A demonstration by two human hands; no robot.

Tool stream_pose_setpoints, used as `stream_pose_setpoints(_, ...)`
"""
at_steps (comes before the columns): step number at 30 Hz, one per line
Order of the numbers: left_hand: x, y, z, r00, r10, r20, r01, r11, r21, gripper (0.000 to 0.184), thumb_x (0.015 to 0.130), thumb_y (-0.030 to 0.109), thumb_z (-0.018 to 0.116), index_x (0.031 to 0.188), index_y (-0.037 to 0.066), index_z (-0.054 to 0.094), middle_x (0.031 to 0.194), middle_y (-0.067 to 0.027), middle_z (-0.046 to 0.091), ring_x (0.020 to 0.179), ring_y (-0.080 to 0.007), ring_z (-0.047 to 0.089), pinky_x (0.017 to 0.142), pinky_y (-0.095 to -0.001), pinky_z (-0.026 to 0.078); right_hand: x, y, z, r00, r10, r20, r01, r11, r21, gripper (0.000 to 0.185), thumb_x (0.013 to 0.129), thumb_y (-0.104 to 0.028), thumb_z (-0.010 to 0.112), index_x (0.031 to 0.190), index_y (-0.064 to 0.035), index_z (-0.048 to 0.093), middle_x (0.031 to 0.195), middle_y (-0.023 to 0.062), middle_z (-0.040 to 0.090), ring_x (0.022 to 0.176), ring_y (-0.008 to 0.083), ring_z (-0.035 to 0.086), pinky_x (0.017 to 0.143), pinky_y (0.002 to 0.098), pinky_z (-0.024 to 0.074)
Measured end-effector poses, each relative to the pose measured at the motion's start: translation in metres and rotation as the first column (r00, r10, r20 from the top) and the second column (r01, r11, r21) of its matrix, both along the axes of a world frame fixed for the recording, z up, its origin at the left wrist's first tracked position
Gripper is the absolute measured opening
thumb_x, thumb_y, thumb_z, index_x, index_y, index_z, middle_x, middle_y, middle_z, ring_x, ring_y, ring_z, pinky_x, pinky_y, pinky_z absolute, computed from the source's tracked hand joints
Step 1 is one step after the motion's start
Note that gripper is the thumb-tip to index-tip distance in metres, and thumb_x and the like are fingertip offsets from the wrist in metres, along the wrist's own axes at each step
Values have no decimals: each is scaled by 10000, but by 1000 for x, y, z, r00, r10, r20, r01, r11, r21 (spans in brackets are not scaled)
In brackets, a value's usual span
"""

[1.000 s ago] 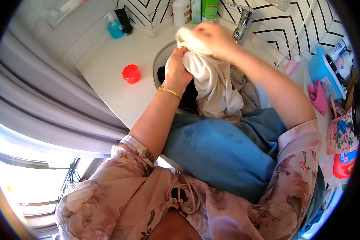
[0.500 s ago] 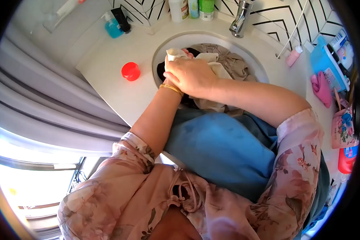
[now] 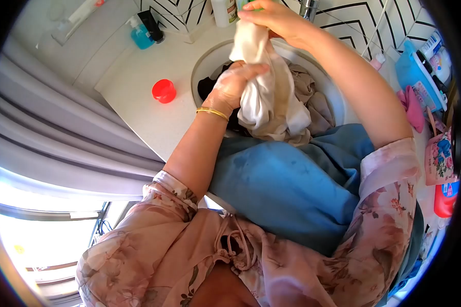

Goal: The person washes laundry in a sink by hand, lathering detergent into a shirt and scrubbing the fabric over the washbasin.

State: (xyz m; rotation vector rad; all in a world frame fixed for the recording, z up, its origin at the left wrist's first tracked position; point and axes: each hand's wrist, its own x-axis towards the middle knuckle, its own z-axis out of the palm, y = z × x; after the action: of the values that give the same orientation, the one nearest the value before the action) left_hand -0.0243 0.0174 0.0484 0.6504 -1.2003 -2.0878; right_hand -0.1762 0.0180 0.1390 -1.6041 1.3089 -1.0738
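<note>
A wet-looking cream garment (image 3: 275, 105) is bunched and lifted over the round sink (image 3: 343, 105). My left hand (image 3: 234, 84), wet with some suds near the wrist, wraps around its middle. Higher up, near the tap, my right hand (image 3: 279, 21) grips the garment's upper end, with the fingertips partly hidden. In the sink lie a taupe garment (image 3: 320, 105) and dark cloth (image 3: 206, 87). Blue cloth (image 3: 284, 187) drapes over the counter's front edge, between my arms.
A red cap-like cup (image 3: 164, 91) stands on the counter to the left. Behind are a blue pump bottle (image 3: 141, 37), a black tube (image 3: 151, 26) and the tap (image 3: 309, 9). At right are a blue basket (image 3: 420, 77), a pink cloth (image 3: 414, 110) and a red bottle (image 3: 445, 200).
My hands were clasped together over the sink. The right hand has moved up and away toward the tap, stretching the cream garment upward, while the left stays near its place.
</note>
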Motion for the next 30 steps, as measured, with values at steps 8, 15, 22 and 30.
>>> stream_pose_setpoints(8, 12, -22, -8, 802, 66, -594, 195, 911, 364, 279, 825, 208, 525, 1025, 12, 526, 964, -128, 596, 858, -263, 578, 788, -387, 467, -33, 36, -87, 847, 532, -12, -427, 693, 581, 750, 705, -265, 684, 1293, -19, 289, 1260, 116, 415, 1148, 194, 389, 968, 314, 306)
stream_pose_setpoints(15, 15, -37, -22, 797, 221, -562, 39, 910, 412, 366, 791, 239, 599, 1077, 33, 501, 1044, -127, 559, 951, -271, 537, 868, -402, 423, -77, 29, -29, 975, 146, 165, -199, 903, 380, 416, 817, -187, 564, 1174, -11, 446, 1065, 83, 563, 955, 152, 544, 870, 288, 412)
stream_pose_setpoints(22, 12, -29, -23, 942, 54, -332, 12, 981, 193, 454, 729, -4, 592, 1150, 8, 425, 1082, -133, 536, 973, -258, 538, 879, -371, 426, -76, 28, 17, 792, -4, 611, -88, 989, 121, 282, 862, -258, 506, 1019, -26, 540, 962, 71, 599, 844, 144, 585, 782, 282, 470)
stream_pose_setpoints(30, 0, -23, -23, 891, 68, -448, 19, 982, 187, 363, 801, 52, 432, 1157, -15, 437, 1126, -150, 518, 1020, -262, 519, 904, -357, 403, -58, 33, 23, 762, -108, 639, -49, 974, 222, 274, 845, -279, 532, 939, -25, 579, 878, 70, 617, 774, 141, 597, 718, 270, 486)
